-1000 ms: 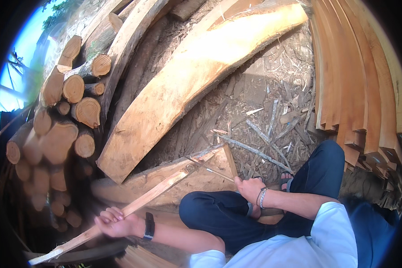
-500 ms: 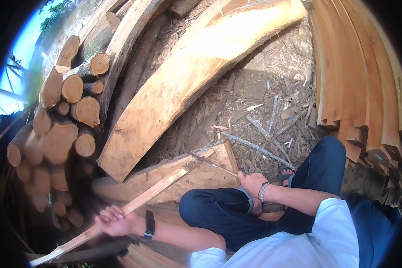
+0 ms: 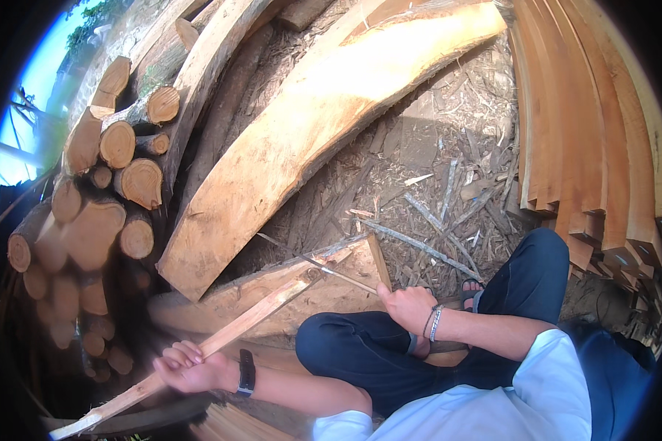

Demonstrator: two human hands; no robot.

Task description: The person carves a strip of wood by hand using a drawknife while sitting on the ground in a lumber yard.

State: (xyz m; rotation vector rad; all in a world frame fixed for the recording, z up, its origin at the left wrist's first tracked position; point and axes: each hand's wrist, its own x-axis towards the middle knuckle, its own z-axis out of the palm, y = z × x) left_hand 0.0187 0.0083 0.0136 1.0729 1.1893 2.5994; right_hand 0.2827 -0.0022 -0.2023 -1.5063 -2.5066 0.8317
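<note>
My left hand (image 3: 193, 365) is closed round a long, pale wooden stick (image 3: 254, 314), which slants up from the lower left. Its upper end lies over a wooden block (image 3: 346, 275) on the ground. My right hand (image 3: 408, 305) grips a slim knife (image 3: 340, 275) with a narrow dark blade and what looks like a light wooden handle. The blade crosses the stick's upper end, near a dark knot. Whether its edge is touching the wood, I cannot make out.
Beyond the block lies a large curved slab (image 3: 294, 132). Cut logs (image 3: 140, 184) are stacked at the left, and sawn planks (image 3: 566, 132) at the right. Bark strips and chips litter the ground (image 3: 419, 176). My bent knees (image 3: 346, 342) are close to the block.
My right hand has moved slightly left with the knife, so the blade reaches farther across the stick. My left hand and the stick have stayed nearly still.
</note>
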